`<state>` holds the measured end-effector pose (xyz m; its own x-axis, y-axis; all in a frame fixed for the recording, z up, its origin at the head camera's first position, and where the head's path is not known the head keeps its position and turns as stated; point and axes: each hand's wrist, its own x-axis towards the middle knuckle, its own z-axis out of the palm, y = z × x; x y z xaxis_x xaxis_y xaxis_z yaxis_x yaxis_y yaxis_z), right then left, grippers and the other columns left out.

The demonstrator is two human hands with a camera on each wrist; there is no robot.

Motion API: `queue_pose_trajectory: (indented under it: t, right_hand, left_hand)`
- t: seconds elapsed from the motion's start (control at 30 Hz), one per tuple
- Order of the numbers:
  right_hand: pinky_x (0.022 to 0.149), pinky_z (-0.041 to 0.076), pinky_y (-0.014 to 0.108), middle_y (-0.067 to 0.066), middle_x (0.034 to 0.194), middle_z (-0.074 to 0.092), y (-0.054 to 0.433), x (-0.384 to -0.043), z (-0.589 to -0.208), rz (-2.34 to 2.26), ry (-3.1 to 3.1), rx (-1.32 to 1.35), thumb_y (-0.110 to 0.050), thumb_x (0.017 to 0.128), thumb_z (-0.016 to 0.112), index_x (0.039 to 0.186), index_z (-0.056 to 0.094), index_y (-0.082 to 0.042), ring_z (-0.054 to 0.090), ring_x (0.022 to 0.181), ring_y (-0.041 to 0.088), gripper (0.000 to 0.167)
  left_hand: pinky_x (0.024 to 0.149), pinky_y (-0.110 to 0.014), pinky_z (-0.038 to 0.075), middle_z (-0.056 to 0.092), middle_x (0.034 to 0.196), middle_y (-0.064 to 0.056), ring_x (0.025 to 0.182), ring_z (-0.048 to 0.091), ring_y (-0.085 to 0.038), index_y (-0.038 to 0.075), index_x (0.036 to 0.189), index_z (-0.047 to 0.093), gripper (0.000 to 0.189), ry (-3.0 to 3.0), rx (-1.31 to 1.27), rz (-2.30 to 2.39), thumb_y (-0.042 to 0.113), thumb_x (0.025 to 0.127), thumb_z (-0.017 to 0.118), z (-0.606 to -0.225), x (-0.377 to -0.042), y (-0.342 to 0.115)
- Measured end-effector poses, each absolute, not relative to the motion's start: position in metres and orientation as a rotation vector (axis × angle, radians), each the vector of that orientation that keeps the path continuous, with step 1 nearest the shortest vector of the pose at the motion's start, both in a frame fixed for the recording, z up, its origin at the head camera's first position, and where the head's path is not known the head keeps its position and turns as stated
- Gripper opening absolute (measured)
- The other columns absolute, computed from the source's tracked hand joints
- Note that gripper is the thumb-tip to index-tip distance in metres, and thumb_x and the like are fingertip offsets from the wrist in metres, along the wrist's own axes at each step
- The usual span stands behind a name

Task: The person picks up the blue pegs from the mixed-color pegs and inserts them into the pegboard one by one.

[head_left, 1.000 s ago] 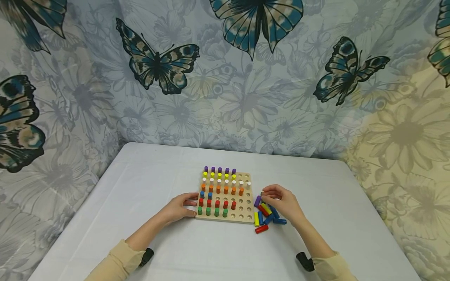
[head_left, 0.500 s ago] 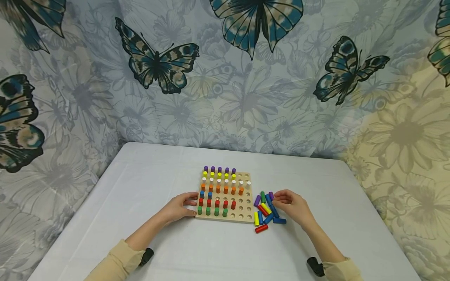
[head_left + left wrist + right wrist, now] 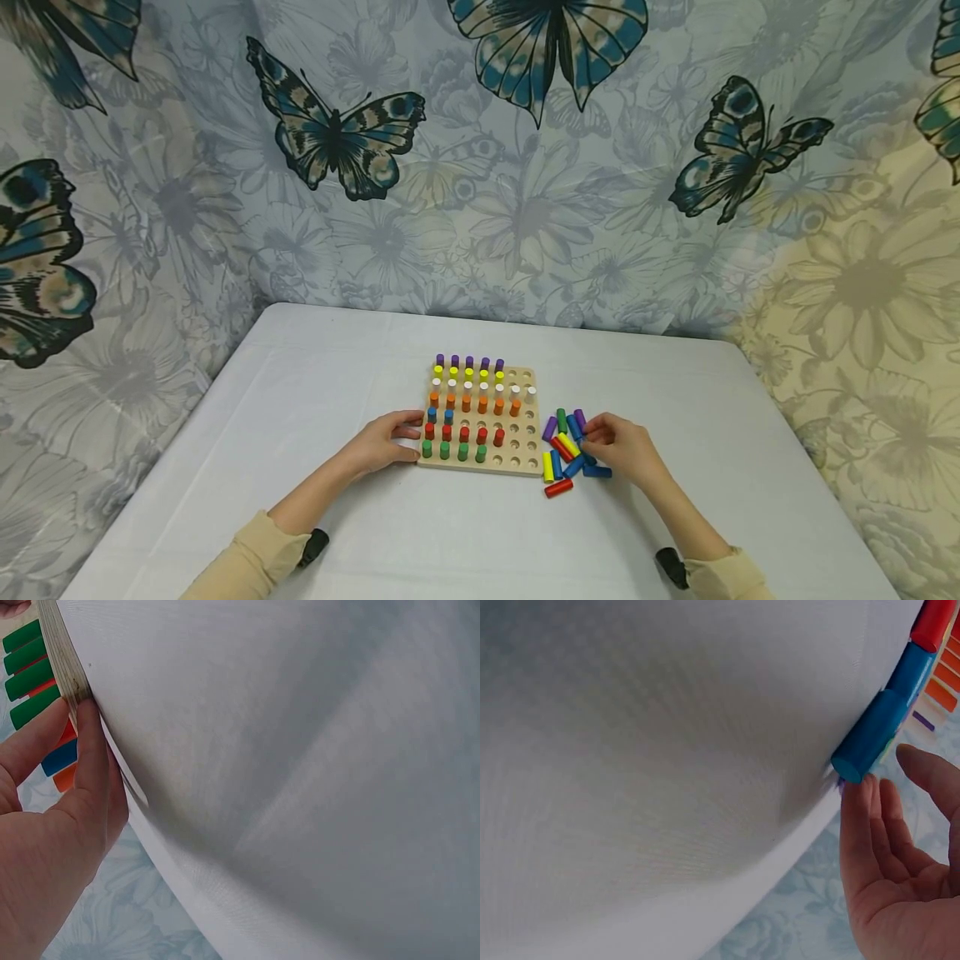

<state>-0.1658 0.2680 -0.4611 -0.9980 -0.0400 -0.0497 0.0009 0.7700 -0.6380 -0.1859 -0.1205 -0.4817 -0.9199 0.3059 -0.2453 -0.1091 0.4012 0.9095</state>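
A wooden pegboard on the table carries rows of coloured pegs. My left hand is at its left side; in the left wrist view the thumb and fingertips touch the board's edge beside the green pegs. To the right of the board, my right hand reaches over the loose pegs. In the right wrist view its thumb stands apart from the fingers, whose tips are right at the end of a blue peg lying on the cloth. Part of the pile is hidden behind this hand.
Loose pegs lie close to the board's right side, among them a green peg, a yellow peg and a red peg. A white cloth covers the table. Behind it hangs a butterfly-patterned backdrop.
My right hand has drawn back to the right from the far end of the pile, then slightly nearer, uncovering green, blue and purple pegs. The left hand stays at the board.
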Motion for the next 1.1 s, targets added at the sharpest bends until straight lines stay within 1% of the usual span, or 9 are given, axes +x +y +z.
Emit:
queue_pose_trajectory:
  t: [0.17, 0.3, 0.83, 1.1]
  right_hand:
    - [0.062, 0.049, 0.021, 0.001, 0.078, 0.059, 0.2656, -0.1652, -0.4613, -0.974, 2.923, -0.065, -0.008, 0.083, 0.076, 0.099, 0.064, -0.001, 0.053, 0.072, 0.016, 0.021]
    - [0.062, 0.048, 0.021, 0.001, 0.077, 0.057, 0.2651, -0.1633, -0.4607, -0.941, 2.933, -0.072, -0.007, 0.082, 0.076, 0.098, 0.064, -0.001, 0.051, 0.072, 0.017, 0.021]
    - [0.065, 0.050, 0.027, 0.001, 0.076, 0.056, 0.2644, -0.1638, -0.4627, -0.855, 2.983, -0.134, -0.005, 0.080, 0.077, 0.097, 0.065, -0.001, 0.051, 0.071, 0.017, 0.021]
    - [0.066, 0.051, 0.027, 0.001, 0.076, 0.055, 0.2644, -0.1653, -0.4658, -0.837, 2.983, -0.112, -0.005, 0.080, 0.077, 0.096, 0.065, -0.002, 0.050, 0.071, 0.017, 0.021]
  left_hand:
    - [0.084, -0.033, 0.053, 0.063, 0.121, -0.012, 0.115, 0.057, -0.028, -0.001, 0.140, 0.049, 0.066, 2.293, 0.199, 1.520, -0.004, 0.079, 0.074, -0.4810, -0.1849, -0.1221]
    - [0.084, -0.030, 0.053, 0.063, 0.121, -0.012, 0.114, 0.057, -0.026, -0.001, 0.140, 0.049, 0.066, 2.301, 0.206, 1.506, -0.004, 0.079, 0.074, -0.4801, -0.1843, -0.1223]
    - [0.085, -0.035, 0.053, 0.064, 0.120, -0.009, 0.113, 0.058, -0.027, 0.000, 0.139, 0.050, 0.066, 2.298, 0.160, 1.521, -0.005, 0.078, 0.076, -0.4802, -0.1853, -0.1200]
    - [0.084, -0.033, 0.053, 0.064, 0.119, -0.008, 0.112, 0.059, -0.025, 0.000, 0.139, 0.051, 0.066, 2.302, 0.153, 1.510, -0.005, 0.078, 0.076, -0.4801, -0.1851, -0.1197]
